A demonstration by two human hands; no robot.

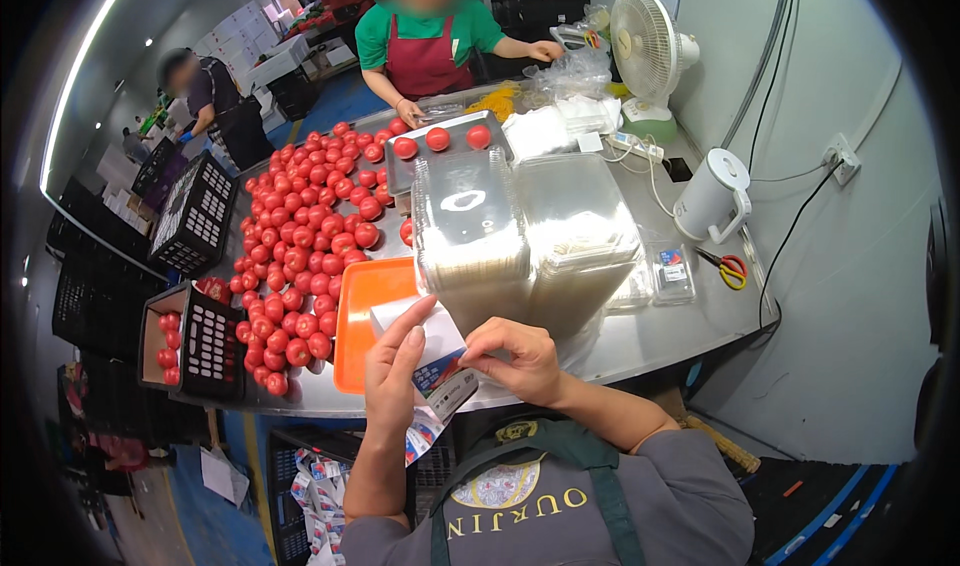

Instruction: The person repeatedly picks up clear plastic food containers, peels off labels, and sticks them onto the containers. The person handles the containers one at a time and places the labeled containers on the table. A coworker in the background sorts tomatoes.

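A folded strip of printed labels [440,379], white with blue and red parts, is in front of me between my hands. My left hand [392,371] holds the strip at its left side, the fingers pointing up along it. At its right edge, thumb and fingertips of my right hand [518,358] pinch the strip. More of it hangs down below my left hand. Just beyond my hands stand two tall stacks of clear plastic containers [580,216]. An orange tray [352,316] lies beside my left hand, partly hidden by it and the strip.
Many tomatoes [300,231] cover the table's left side. Several sit on a metal tray [455,129] near a co-worker [425,51] across the table. A white kettle [708,196], scissors [733,270] and fan [645,51] stand right. Black crates [212,341] are left; loose labels [322,501] lie below.
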